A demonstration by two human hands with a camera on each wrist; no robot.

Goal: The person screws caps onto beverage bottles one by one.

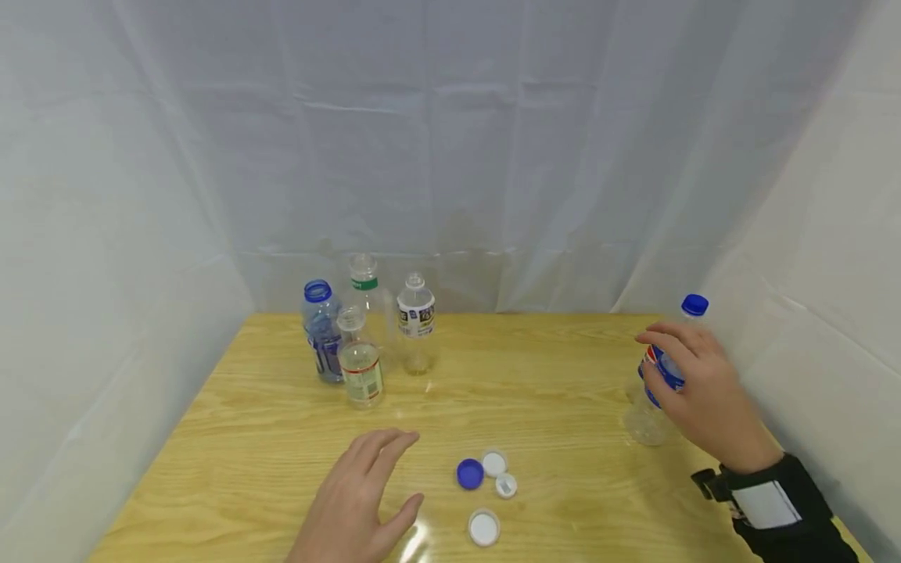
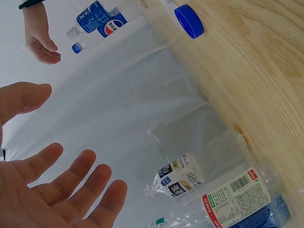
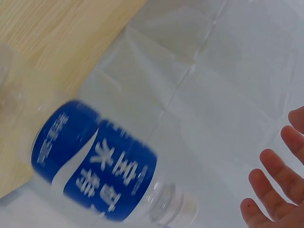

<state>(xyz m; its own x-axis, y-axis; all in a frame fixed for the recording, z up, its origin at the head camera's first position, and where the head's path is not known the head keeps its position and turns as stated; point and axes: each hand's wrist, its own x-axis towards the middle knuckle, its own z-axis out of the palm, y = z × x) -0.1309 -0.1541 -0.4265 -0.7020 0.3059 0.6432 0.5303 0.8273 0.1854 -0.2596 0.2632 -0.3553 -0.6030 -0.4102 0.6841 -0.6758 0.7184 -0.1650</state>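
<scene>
My right hand is at the table's right side, fingers spread and apart from the bottles there. In the right wrist view a blue-labelled clear bottle with a whitish cap stands beside that hand. A Pepsi bottle with a blue cap is close to it, partly hidden by the hand in the head view. My left hand hovers at the front, fingers relaxed and holding nothing. Just right of it lie a blue cap and several white caps.
At the back left stand uncapped bottles: a blue-tinted one, a clear one with a green band, one with a red-edged label and one with a white-and-blue label. White sheeting surrounds the wooden table.
</scene>
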